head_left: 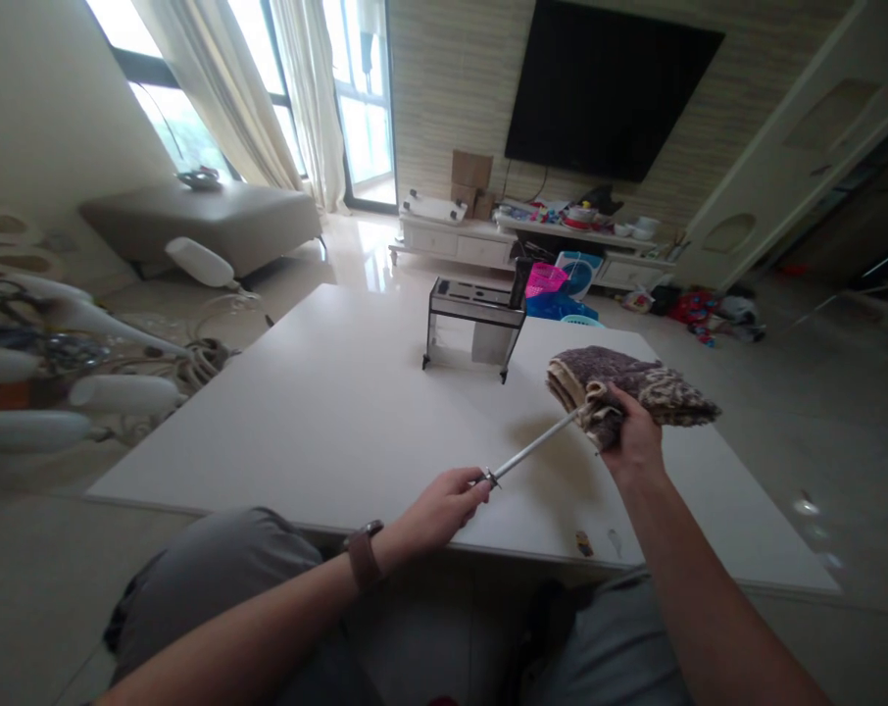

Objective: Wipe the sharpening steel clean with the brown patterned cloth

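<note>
My left hand is closed around the handle of a sharpening steel, whose thin grey rod slants up to the right. A small metal guard shows just past my fingers. My right hand grips a thick brown and cream patterned cloth, bunched where it meets the rod's far end. The cloth hides the rod's tip. Both are held above the white table. Beyond them stands a clear-sided knife block with a black top, and one dark upright piece shows at its right end.
Two small items lie by the table's near edge, a yellow and black one and a pale one. White lamp shades and coiled tubing crowd the floor at left. A pink basket and blue bags are behind the table.
</note>
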`<control>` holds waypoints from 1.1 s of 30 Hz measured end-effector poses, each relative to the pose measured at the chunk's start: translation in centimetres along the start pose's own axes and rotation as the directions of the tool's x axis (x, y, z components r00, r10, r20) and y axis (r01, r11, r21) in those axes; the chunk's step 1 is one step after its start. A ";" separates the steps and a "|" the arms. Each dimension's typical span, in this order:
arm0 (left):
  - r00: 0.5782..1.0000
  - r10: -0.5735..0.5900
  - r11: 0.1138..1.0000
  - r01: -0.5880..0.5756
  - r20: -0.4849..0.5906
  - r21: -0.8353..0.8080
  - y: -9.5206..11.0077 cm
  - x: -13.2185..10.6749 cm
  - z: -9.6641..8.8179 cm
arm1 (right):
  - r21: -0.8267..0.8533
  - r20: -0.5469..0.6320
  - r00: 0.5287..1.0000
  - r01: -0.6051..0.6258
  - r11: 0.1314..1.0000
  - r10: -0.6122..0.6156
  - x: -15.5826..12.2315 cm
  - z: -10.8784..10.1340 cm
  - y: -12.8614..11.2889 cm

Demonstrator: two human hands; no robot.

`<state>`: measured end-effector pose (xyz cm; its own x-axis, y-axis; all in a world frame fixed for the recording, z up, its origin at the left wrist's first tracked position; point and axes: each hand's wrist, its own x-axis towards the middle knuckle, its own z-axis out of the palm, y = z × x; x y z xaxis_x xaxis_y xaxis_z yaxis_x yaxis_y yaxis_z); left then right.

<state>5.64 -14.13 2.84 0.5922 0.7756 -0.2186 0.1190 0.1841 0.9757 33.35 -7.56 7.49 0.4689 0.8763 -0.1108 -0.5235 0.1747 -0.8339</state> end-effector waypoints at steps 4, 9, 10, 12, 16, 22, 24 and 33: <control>0.998 0.034 0.994 -0.040 -0.055 -0.100 -0.9 0.5 -0.4 | -0.018 -0.019 0.999 -0.028 0.999 0.028 -0.1 0.2 -0.2; 0.992 0.085 0.978 -0.102 -0.097 -0.183 -1.9 1.3 -0.4 | -0.131 0.054 0.986 -0.149 0.980 0.157 -4.1 2.5 3.2; 0.992 0.085 0.978 -0.101 -0.094 -0.182 -2.0 1.3 -0.3 | -0.143 0.060 0.981 -0.175 0.974 0.185 -5.2 3.0 4.1; 0.993 0.084 0.978 -0.097 -0.078 -0.184 -2.0 1.3 0.0 | -0.172 0.095 0.963 -0.233 0.957 0.251 -7.3 3.8 5.9; 0.997 0.063 0.976 -0.070 -0.039 -0.205 -1.6 0.8 0.5 | -0.208 0.118 0.942 -0.285 0.936 0.313 -9.7 4.4 7.8; 0.993 -0.116 0.908 0.112 0.015 -0.403 -2.2 1.6 -0.4 | -0.205 0.151 0.908 -0.357 0.911 0.390 -8.6 3.9 6.5; 0.978 -0.205 0.854 0.161 -0.034 -0.494 -2.9 2.1 -0.7 | -0.210 0.190 0.889 -0.377 0.902 0.415 -8.1 3.8 6.0; 0.995 0.049 0.778 -0.094 -0.089 -0.621 -3.1 2.5 0.5 | -0.321 0.329 0.685 -0.566 0.759 0.650 -9.8 4.4 6.9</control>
<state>7.19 -13.09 -0.77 0.5239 0.8345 -0.1708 -0.4583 0.4452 0.7693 21.95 -12.97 5.19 -0.2530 0.8615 -0.4403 -0.4347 -0.5078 -0.7438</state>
